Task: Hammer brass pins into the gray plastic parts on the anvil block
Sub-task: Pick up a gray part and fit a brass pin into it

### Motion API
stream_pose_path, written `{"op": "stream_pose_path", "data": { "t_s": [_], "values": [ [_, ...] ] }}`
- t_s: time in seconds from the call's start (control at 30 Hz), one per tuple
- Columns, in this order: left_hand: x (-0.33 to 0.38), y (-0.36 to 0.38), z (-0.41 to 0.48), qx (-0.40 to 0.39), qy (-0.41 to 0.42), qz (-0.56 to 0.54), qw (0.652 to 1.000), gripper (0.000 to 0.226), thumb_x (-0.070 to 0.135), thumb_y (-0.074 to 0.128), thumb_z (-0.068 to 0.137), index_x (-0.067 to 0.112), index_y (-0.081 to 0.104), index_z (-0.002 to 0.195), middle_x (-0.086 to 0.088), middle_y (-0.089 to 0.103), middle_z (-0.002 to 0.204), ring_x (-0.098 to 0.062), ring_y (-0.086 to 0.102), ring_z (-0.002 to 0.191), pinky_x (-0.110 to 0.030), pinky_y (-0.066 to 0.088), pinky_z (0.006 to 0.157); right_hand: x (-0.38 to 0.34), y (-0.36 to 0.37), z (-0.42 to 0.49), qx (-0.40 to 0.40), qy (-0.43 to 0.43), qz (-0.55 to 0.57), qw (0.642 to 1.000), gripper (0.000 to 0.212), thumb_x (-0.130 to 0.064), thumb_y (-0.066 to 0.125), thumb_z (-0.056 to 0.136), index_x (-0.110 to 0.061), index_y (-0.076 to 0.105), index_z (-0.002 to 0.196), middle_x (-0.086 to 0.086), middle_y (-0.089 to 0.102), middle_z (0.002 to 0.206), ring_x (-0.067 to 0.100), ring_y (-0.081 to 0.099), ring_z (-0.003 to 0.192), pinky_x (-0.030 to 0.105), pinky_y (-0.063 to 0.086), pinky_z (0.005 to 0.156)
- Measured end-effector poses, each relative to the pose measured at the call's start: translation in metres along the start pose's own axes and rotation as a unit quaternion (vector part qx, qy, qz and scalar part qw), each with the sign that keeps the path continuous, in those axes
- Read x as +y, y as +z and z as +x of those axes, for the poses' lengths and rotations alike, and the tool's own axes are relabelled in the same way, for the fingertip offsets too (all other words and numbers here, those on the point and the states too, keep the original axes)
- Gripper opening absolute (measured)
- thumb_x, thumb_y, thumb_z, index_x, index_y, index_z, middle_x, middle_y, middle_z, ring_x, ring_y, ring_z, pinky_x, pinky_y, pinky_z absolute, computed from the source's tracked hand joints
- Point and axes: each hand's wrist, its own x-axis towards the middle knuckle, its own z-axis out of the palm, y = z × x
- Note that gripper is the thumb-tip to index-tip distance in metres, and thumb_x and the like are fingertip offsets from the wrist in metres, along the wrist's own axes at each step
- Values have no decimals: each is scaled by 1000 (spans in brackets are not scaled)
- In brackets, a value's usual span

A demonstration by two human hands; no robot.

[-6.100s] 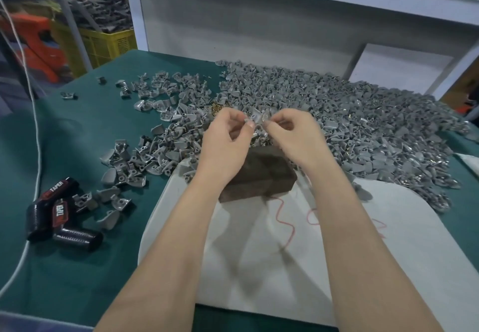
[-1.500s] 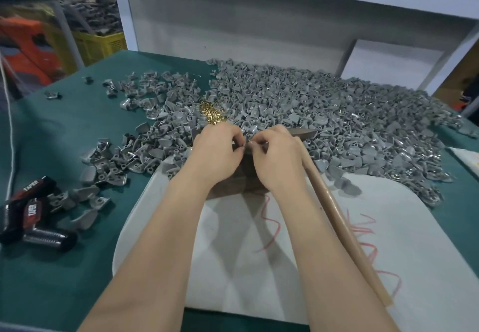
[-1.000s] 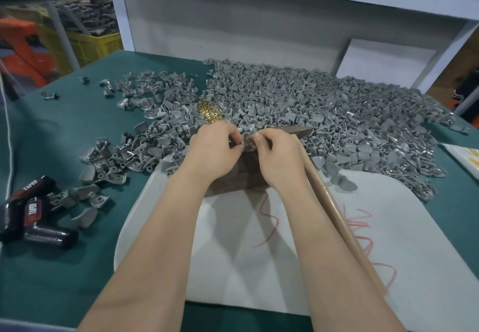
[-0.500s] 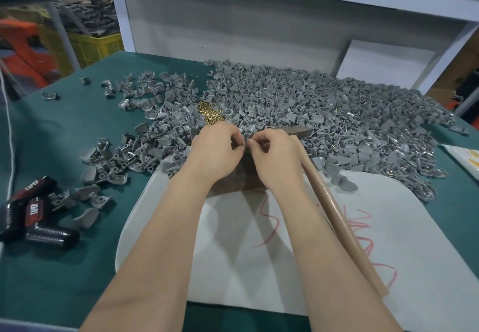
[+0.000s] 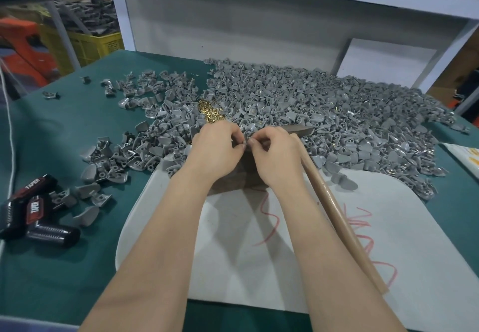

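Note:
My left hand (image 5: 216,149) and my right hand (image 5: 276,154) meet fingertip to fingertip above the brown anvil block (image 5: 230,184), which they mostly hide. The left hand pinches a small gray plastic part. The right hand pinches a tiny piece against it, seemingly a brass pin, hidden by the fingers. The hammer (image 5: 334,210) lies along the outside of my right forearm, its wooden handle on the white mat and its head just past my right hand. A little pile of brass pins (image 5: 211,114) sits just beyond my left hand. A big heap of gray plastic parts (image 5: 324,111) spreads behind the block.
The white mat (image 5: 272,261) with red scribbles covers the green table (image 5: 51,274) in front of me. Loose gray parts scatter to the left. Black cylinders labelled TAPER (image 5: 33,215) lie at the left edge beside a white cord (image 5: 10,137). A white shelf frame (image 5: 233,21) closes the back.
Since six seconds ago the hammer has come to lie beside my right arm and both hands have dropped lower over the block. Over the last second they hardly move.

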Motion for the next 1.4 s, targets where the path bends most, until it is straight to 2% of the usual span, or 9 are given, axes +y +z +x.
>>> {"op": "stream_pose_path", "data": {
  "t_s": [0.33, 0.5, 0.67, 0.8, 0.9, 0.97, 1.13, 1.3, 1.4],
  "values": [
    [0, 0, 0, 1, 2, -4, 1000, 7, 18, 62, 86, 14, 67, 87, -1, 67, 96, -25, 58, 100, -41, 45, 92, -4, 0, 0, -16, 28, -12, 999, 11, -16, 59, 90, -10, 68, 92, 6, 63, 102, 20, 59, 91, 30, 44, 86],
    [1, -1, -1, -4, -3, 0, 1000, 5, 18, 63, 87, 17, 67, 86, 2, 66, 98, -23, 58, 104, -40, 45, 95, 10, -44, 10, 36, 86, -88, 992, 33, -38, 56, 91, -14, 64, 113, 7, 64, 112, 24, 59, 101, 36, 46, 92],
    [5, -1, -2, -4, -20, -9, 1000, 7, 18, 63, 86, 21, 63, 79, 7, 61, 85, -19, 59, 94, -35, 48, 89, 28, -59, 0, -141, 233, -203, 941, 28, -36, 64, 87, -10, 54, 90, 6, 58, 81, 28, 56, 80, 33, 42, 70],
    [4, -1, -3, -2, -26, -13, 1000, 4, 18, 64, 85, 19, 66, 81, 4, 66, 88, -19, 61, 94, -38, 48, 91, 27, -62, 1, -109, 205, -157, 960, 24, -27, 60, 90, -4, 57, 98, 10, 63, 86, 30, 63, 81, 35, 49, 73],
    [3, 0, -3, 6, -28, -13, 999, 5, 18, 64, 84, 17, 68, 81, 2, 69, 91, -20, 61, 95, -39, 49, 91, 18, -68, -2, -61, 171, -19, 983, 16, -24, 58, 91, -14, 51, 102, 7, 64, 95, 23, 69, 68, 44, 57, 71],
    [2, 0, -3, 9, -29, -16, 999, 6, 18, 64, 85, 18, 67, 80, 1, 69, 90, -21, 62, 95, -39, 48, 91, 13, -70, -4, -63, 116, -33, 991, 21, -25, 57, 91, -20, 54, 111, 3, 65, 93, 26, 67, 75, 46, 56, 75],
    [2, -1, -3, 8, -41, -17, 999, 3, 18, 65, 85, 19, 67, 82, 0, 69, 94, -25, 62, 96, -42, 48, 90, -2, -85, -12, 64, 8, -46, 997, 39, -25, 60, 90, -37, 56, 127, -12, 60, 92, 16, 61, 84, 32, 51, 76],
    [5, -2, -3, 12, -56, -7, 998, 12, 17, 66, 84, 25, 62, 75, 2, 61, 84, -27, 61, 93, -40, 50, 87, -4, -88, -20, -93, 6, -124, 988, 40, -25, 61, 89, -45, 56, 124, -12, 66, 93, 14, 59, 79, 27, 46, 73],
    [3, -1, -4, 14, -62, -22, 998, 10, 19, 67, 84, 23, 63, 76, 2, 60, 87, -27, 60, 94, -41, 50, 89, -7, -85, -22, -22, -6, -127, 992, 41, -27, 63, 87, -48, 56, 122, -17, 61, 88, 16, 61, 83, 29, 48, 76]
  ]
}}
